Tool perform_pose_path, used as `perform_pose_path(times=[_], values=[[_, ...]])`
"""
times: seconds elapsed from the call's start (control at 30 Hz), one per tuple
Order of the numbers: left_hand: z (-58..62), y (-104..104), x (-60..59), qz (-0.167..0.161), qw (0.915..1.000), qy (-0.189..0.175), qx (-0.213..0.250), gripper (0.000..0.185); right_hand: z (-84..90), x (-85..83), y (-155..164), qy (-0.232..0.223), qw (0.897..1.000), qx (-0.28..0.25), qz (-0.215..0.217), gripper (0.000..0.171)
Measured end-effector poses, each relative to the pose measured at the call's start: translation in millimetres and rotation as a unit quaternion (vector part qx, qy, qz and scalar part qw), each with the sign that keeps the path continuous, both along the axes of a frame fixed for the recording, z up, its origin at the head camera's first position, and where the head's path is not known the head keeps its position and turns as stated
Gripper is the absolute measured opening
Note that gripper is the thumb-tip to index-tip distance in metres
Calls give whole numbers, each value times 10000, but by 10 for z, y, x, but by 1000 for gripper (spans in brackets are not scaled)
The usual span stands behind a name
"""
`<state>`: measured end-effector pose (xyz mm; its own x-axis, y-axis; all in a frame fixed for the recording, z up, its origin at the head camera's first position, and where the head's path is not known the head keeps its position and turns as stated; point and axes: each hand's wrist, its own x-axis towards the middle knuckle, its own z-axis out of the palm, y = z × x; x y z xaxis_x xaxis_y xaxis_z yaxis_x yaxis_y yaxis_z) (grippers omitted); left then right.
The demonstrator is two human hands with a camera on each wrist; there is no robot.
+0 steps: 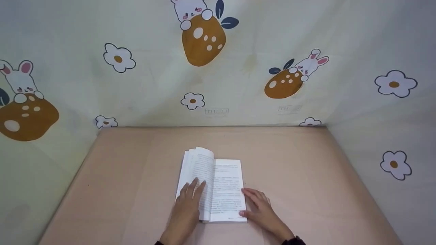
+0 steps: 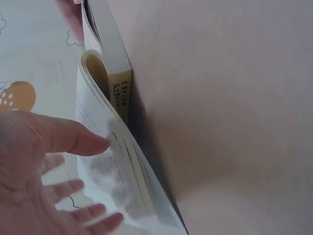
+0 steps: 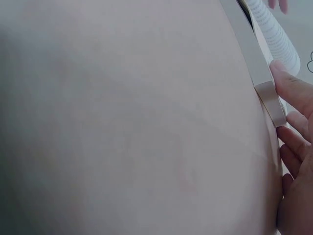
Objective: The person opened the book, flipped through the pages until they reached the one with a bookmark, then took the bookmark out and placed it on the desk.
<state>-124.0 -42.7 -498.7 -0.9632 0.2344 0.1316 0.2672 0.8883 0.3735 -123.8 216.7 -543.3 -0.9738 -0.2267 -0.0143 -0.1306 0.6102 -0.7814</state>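
An open white paperback book (image 1: 218, 185) lies on the tan table (image 1: 306, 177), its left pages arching up. My left hand (image 1: 190, 199) lies flat with straight fingers on the left page. In the left wrist view the left hand (image 2: 54, 171) presses the bowed pages of the book (image 2: 105, 137), and the spine shows yellow print. My right hand (image 1: 257, 206) rests beside the book's right edge, thumb at the lower right corner. The right wrist view shows the right hand's fingertips (image 3: 293, 112) touching the book's edge (image 3: 264, 83).
Cloth printed with rabbits, carrots and flowers (image 1: 204, 37) walls the table at the back and both sides. Bare tabletop lies to the left (image 1: 119, 177) and right of the book.
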Motion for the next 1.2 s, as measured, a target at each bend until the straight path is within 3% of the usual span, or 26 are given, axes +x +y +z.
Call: perform_pose_path(times=[0.13,0.27,0.57,0.8,0.93,1.2], values=[[12,61,12,-607,9978,-172,-187,62,-12,-2,-6,-54,10000,-25,-17,67],[19,117,30,-886,9949,-389,-282,55,-26,-5,-9,-26,10000,-1,-9,67],[-18,262,96,-1125,9923,-205,-483,31,-23,-1,1,56,10000,-11,-30,67],[-61,301,145,-1206,9905,-12,-656,53,-19,-10,30,299,9994,74,126,69],[-71,324,139,-1160,9902,60,-770,56,-6,-11,39,323,9993,70,180,70],[-17,345,105,-1133,9899,-310,-793,61,14,-10,36,45,9997,-53,217,69]])
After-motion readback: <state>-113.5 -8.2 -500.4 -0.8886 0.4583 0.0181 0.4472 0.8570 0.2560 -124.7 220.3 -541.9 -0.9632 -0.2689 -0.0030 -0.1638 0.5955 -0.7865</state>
